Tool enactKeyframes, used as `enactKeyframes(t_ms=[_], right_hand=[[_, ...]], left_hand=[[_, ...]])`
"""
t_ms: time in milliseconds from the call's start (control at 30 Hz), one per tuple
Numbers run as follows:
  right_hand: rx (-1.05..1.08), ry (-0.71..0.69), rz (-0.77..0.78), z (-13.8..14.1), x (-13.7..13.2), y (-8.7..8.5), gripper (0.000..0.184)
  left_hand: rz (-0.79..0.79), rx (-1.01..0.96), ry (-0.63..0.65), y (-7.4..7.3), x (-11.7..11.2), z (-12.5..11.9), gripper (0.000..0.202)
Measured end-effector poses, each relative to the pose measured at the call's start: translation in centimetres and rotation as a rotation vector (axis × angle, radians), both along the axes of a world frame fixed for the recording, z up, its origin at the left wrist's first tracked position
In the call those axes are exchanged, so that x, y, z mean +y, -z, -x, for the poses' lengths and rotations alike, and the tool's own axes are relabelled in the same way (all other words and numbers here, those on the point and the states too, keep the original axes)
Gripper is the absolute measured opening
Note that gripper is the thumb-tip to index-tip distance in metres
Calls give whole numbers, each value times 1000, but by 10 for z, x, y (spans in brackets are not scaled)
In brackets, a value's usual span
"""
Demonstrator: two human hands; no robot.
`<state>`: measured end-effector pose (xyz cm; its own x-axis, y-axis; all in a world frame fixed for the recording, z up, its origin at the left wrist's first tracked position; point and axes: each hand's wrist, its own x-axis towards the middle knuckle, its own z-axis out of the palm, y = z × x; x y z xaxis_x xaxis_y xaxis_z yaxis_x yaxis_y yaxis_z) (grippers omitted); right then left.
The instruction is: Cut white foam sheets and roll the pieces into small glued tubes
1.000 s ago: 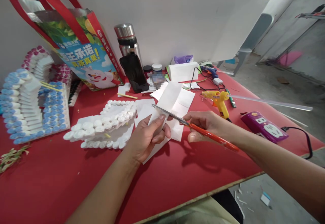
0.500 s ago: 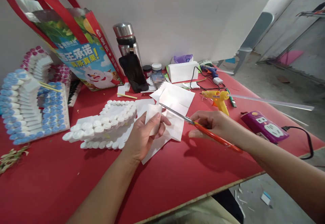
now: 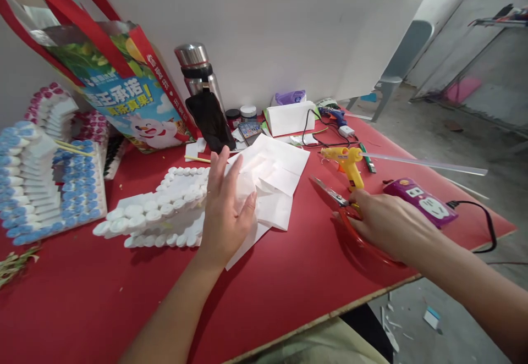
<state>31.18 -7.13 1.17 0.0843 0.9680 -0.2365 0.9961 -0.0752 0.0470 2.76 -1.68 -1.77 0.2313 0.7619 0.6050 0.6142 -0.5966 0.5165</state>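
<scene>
Near edge: the red tabletop (image 3: 289,281) ends in a pale rim, with light clothing (image 3: 322,342) below it.
Right hand: the hand (image 3: 379,221) is closed, fingers curled on the red-orange handles of the scissors.
Scissors: low over the table on the right, the scissors (image 3: 340,199) point away and leftward, blades towards the papers but apart from them.
Left hand: the hand (image 3: 225,210) is open, fingers extended upward and thumb spread well away from them; whether it touches the small white piece (image 3: 246,188) showing behind the thumb, I cannot tell.
White papers: several overlapping sheets (image 3: 284,158) lie just beyond and to the right of the left hand.
White model: a piece edged with small white rolls (image 3: 167,210) sits left of that hand, partly hidden by it.
Purple socket block: it (image 3: 421,202) lies beyond the right wrist, a black cord running from its right end.
Yellow glue gun: it (image 3: 350,160) lies past the scissors, a clear rod (image 3: 429,164) stretching rightward behind it.
Blue-and-white model: it (image 3: 80,188) stands at far left, before a printed bag (image 3: 132,94).
Back row: a dark phone (image 3: 210,122) stands tilted before a steel bottle (image 3: 198,72); a white box (image 3: 291,119) is farther right.
Beyond: a grey chair (image 3: 408,50) stands past the table.
</scene>
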Motion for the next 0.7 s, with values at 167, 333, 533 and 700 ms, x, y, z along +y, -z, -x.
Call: enactKeyframes(t_ms=[167, 333, 533, 700], right_hand=[[-83, -89, 34, 4, 2, 7, 20], [-94, -296, 43, 20, 14, -23, 21], [24, -369, -132, 75, 60, -34, 35], [65, -387, -196, 88, 89, -3, 22]], left_hand=[[5, 123, 29, 5, -1, -2, 56], [30, 76, 13, 8, 1, -2, 53], [60, 105, 27, 6, -3, -3, 54], [19, 201, 46, 8, -2, -4, 44]])
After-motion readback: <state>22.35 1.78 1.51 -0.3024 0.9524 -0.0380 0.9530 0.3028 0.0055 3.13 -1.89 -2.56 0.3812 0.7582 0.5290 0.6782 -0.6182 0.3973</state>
